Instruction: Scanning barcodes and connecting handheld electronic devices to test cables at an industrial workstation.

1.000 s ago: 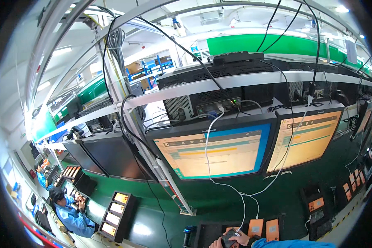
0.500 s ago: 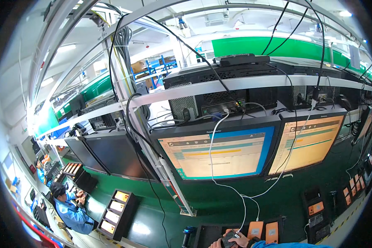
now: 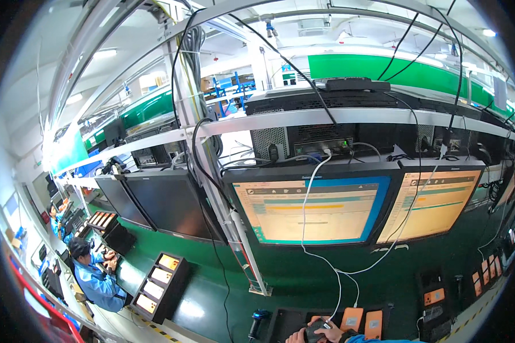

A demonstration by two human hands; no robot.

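At the bottom edge, my left hand (image 3: 296, 336) and my right hand (image 3: 330, 332) are closed around a small dark handheld device (image 3: 312, 331). A white cable (image 3: 340, 291) runs down to the device, its plug end beside my right fingers. Whether the plug is inserted cannot be made out. Right of my hands, orange phones (image 3: 352, 318) lie in a black tray (image 3: 283, 320); a second white cable branch reaches one of them. A black and blue barcode scanner (image 3: 258, 323) stands left of the tray.
Two lit monitors (image 3: 312, 211) hang over the green bench (image 3: 200, 286), with cables drooping before them. A metal post (image 3: 243, 246) rises at the left. A black rack of phones (image 3: 160, 286) stands near a co-worker in blue (image 3: 94, 280). More trays of orange phones (image 3: 434, 296) lie right.
The view has shifted slightly, so the monitors and post appear farther right. My hands keep their hold on the dark device in nearly the same place.
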